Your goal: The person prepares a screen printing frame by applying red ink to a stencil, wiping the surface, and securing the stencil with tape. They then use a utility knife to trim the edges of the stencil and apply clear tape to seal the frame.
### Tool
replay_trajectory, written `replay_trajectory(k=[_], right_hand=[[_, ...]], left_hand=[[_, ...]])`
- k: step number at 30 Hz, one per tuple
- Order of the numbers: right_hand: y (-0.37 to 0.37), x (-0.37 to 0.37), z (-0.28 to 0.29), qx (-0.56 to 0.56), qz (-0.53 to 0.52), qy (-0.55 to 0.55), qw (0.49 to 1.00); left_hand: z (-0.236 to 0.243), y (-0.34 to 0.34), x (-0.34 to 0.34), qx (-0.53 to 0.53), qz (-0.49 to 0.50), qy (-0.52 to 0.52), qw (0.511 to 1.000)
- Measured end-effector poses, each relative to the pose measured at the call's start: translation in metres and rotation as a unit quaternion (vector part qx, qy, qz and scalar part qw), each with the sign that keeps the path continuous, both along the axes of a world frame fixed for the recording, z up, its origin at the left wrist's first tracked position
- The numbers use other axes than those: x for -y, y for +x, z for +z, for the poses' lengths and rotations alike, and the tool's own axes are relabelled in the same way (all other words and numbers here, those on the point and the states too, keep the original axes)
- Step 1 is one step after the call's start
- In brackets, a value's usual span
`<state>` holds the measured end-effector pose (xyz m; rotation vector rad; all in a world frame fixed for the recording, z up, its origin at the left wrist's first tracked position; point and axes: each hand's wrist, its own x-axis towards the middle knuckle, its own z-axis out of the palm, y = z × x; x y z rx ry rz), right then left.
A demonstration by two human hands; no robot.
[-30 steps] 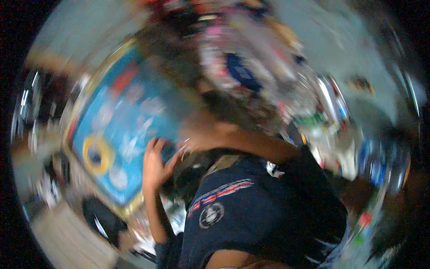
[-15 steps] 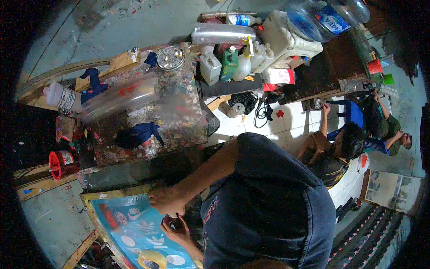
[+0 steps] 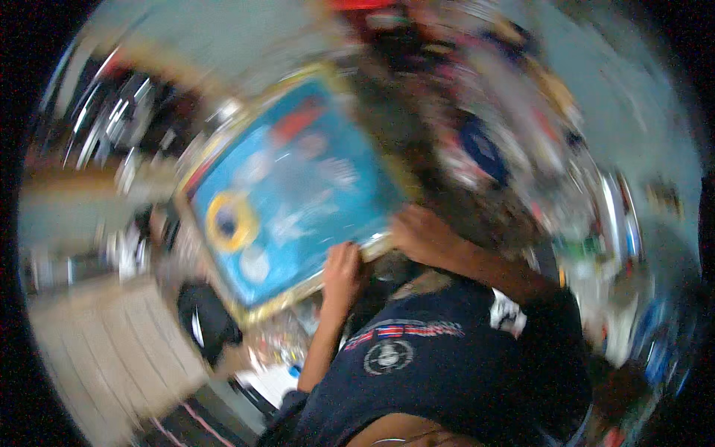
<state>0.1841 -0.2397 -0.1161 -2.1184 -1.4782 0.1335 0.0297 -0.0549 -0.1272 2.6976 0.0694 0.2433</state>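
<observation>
A large blue picture [image 3: 290, 194] in a gold frame, with a yellow ring and pale shapes on it, fills the middle left, tilted. My left hand [image 3: 342, 272] grips its near edge. My right hand [image 3: 421, 235] holds the frame's near right corner, the forearm running back to my dark navy shirt [image 3: 439, 372]. The whole view is motion-blurred, so the finger positions are unclear.
A cluttered surface with a dark blue round thing [image 3: 480, 153] lies past the picture on the right. Pale wooden slats [image 3: 112, 350] sit at lower left, and a dark object [image 3: 205, 324] just below the frame. Blurred bottles and clutter line the right rim.
The view has swung sharply. The blue picture, low at the bottom left half a second ago, now sits in the middle left. Both hands stay on its near edge.
</observation>
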Motion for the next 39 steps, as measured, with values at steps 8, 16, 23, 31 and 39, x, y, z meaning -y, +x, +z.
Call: replay_trajectory(k=[8,16,23,31,39], right_hand=[[0.042,-0.121,0.079,-0.074,0.117,-0.019,0.99],[0.064,-0.304,0.008,0.003,0.148,0.127,0.981],[0.065,-0.308,-0.003,-0.064,0.201,0.078,0.974],[0.051,-0.182,0.076,-0.562,0.169,0.013,0.81],[0.048,0.015,0.077,-0.623,-0.08,0.024,0.778]], left_hand=[[0.056,-0.028,-0.066,0.052,0.206,-0.084,0.974],[0.051,-0.013,-0.177,0.076,0.229,0.124,0.962],[0.045,-0.01,-0.2,-0.014,0.208,0.108,0.972],[0.19,-0.018,-0.155,-0.212,0.11,-0.203,0.95],[0.214,-0.007,-0.148,-0.462,0.012,-0.218,0.86]])
